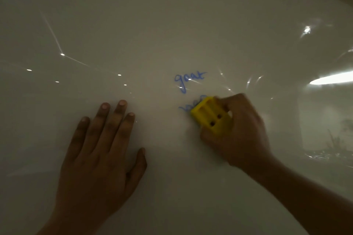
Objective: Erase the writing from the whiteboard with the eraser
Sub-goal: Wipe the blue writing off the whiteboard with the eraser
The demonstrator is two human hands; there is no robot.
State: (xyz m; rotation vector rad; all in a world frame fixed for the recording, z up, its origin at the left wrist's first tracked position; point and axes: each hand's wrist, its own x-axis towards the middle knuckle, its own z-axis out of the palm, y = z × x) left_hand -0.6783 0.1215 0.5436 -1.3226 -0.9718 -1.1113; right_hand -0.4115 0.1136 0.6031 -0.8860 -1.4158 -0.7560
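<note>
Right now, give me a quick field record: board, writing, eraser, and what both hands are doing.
surface: whiteboard, glossy, with light reflections
writing intact: blue word "goat"
writing partly covered: second blue word below it, left end showing, unreadable
eraser: yellow eraser, over the second word's right part
right hand: right hand gripping the eraser
left hand: left hand flat on the board, fingers spread, holding nothing
</note>
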